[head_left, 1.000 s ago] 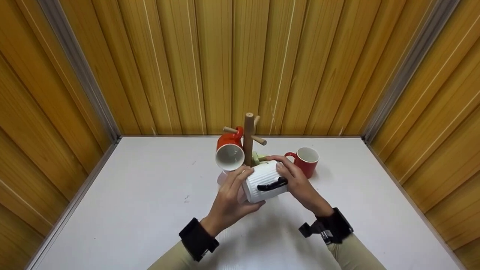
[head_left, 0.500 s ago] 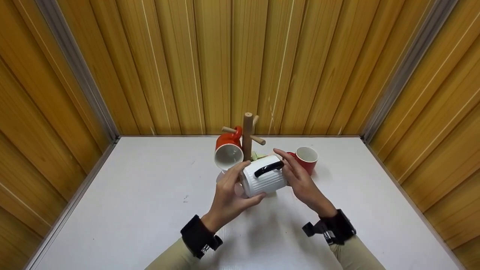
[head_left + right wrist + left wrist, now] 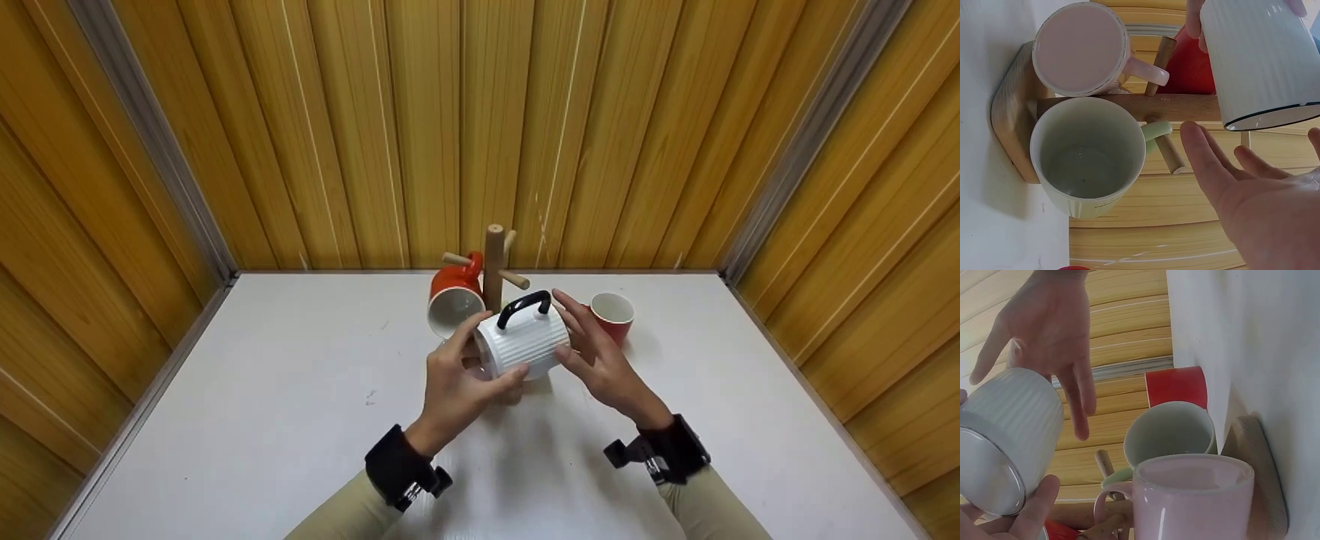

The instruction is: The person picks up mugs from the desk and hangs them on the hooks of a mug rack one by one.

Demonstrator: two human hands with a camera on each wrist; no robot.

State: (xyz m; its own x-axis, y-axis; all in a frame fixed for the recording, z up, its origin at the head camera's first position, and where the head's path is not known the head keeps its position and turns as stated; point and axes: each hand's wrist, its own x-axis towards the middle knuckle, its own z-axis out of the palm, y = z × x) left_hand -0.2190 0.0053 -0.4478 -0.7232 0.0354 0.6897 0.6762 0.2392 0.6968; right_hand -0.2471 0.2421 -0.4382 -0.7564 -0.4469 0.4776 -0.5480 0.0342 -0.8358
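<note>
A ribbed white mug (image 3: 526, 349) with a black handle (image 3: 523, 306) is held tilted above the table, handle upward. My left hand (image 3: 454, 379) grips it round the base end, thumb on the near side. By the rim end is my right hand (image 3: 609, 371), fingers extended; in the right wrist view a gap separates its fingers from the dark rim. Just behind stands a wooden mug tree (image 3: 493, 262). On it hang an orange-red mug (image 3: 448, 289), a pink mug (image 3: 1081, 48) and a pale green mug (image 3: 1089, 152).
A red mug (image 3: 615, 322) stands upright on the white table (image 3: 285, 420), right of the mug tree. Bare pegs (image 3: 516, 280) stick out from the upper post. Wood-patterned walls (image 3: 420, 135) enclose the back and sides.
The white mug has turned in my hands, its handle swinging from the near side to the top. My right fingers have loosened from the mug and straightened.
</note>
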